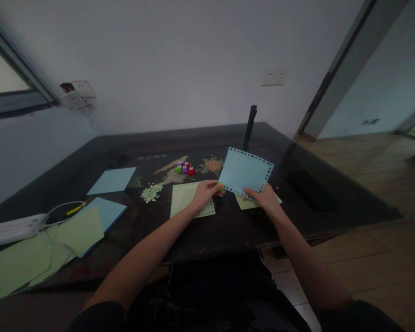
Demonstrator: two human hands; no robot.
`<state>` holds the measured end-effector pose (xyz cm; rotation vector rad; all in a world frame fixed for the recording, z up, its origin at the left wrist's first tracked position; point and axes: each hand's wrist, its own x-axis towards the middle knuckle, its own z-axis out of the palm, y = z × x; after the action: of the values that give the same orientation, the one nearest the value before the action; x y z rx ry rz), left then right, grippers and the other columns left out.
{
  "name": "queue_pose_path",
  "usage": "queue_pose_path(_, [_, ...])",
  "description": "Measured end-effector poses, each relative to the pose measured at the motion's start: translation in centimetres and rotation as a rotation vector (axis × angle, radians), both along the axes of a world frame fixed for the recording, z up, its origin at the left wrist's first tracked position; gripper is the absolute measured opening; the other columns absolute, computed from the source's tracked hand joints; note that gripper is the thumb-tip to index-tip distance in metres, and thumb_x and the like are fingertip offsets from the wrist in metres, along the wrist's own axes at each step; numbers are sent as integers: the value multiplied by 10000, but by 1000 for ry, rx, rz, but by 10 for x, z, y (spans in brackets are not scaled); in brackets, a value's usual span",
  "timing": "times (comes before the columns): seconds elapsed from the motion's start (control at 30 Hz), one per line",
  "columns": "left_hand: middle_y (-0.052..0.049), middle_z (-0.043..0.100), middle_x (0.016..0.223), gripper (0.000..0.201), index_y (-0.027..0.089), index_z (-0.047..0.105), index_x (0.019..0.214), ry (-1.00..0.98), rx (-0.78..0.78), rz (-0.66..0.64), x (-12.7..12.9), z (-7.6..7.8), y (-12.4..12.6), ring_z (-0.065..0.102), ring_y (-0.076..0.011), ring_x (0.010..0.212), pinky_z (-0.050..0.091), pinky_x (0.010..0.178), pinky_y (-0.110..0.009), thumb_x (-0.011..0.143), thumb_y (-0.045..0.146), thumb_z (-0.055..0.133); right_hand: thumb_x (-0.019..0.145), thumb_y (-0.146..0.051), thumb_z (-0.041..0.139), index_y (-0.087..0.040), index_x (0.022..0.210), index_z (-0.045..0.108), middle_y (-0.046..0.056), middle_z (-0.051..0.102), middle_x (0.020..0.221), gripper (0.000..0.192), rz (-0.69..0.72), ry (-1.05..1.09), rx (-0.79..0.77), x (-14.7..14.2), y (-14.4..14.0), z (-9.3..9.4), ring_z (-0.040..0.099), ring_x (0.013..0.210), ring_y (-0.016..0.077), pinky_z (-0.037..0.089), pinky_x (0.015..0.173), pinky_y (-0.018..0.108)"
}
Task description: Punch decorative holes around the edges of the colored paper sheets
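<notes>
A light blue sheet of paper [248, 171], tilted above the table, has small shapes punched along its edges. My right hand [265, 199] grips its lower right edge, thumb on top. My left hand [207, 192] is closed at the sheet's lower left corner around a small bright green craft punch [220, 186], partly hidden by the fingers. Under my left forearm and hand lies a pale yellow-green sheet [183, 197] with punched edges. Another yellow-green sheet [247, 203] lies partly covered beneath the blue one. Several small red, purple and green craft punches [185, 168] stand grouped beyond my left hand.
A pile of tiny paper cutouts [151, 192] lies left of the punched sheet. Farther left are a blue sheet [112, 180], stacked yellow-green sheets [79, 230] and a white power strip [14, 230] with a cable. A black upright object [250, 127] stands at the back; a dark case [311, 190] lies right.
</notes>
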<state>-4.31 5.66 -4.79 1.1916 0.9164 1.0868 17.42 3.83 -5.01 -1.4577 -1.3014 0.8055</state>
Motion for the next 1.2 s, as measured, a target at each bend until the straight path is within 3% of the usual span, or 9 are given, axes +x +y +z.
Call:
queue_pose_path(0.4, [-86,710,791,309,91,662,861,43,-34,-24,1,9,-6,665,-149,686,537,708,-291,676,324,743,564,-312,720,-126,802,670,98,724,769,306,0,-1,-36,-1,-1,2,676,773,282,533,720,402])
queue_pose_path(0.53, [-89,708,809,332,92,638,928,51,-40,-35,0,11,-7,668,-146,681,534,702,-287,693,305,736,563,-314,720,-126,817,673,102,725,806,319,5,9,-13,-1,-1,2,675,781,280,530,740,416])
queue_pose_path(0.7, [-104,707,854,393,96,600,1032,83,12,-57,-3,9,-3,677,-170,741,527,756,-331,707,279,725,555,-342,725,-130,831,669,95,725,804,352,-30,1,11,1,1,-1,670,771,271,528,735,412])
queue_pose_path(0.93, [-124,694,987,497,112,573,1090,159,94,-47,-5,6,0,663,-185,868,482,894,-404,638,192,763,562,-379,724,-103,910,655,143,705,965,449,-51,27,41,2,1,0,654,887,283,510,791,421])
queue_pose_path(1.2, [-118,672,1014,461,121,570,1087,209,160,-18,-7,6,3,650,-181,885,486,881,-389,655,164,726,577,-375,740,-106,969,653,140,704,992,484,-78,66,77,3,-1,1,660,896,272,497,840,419])
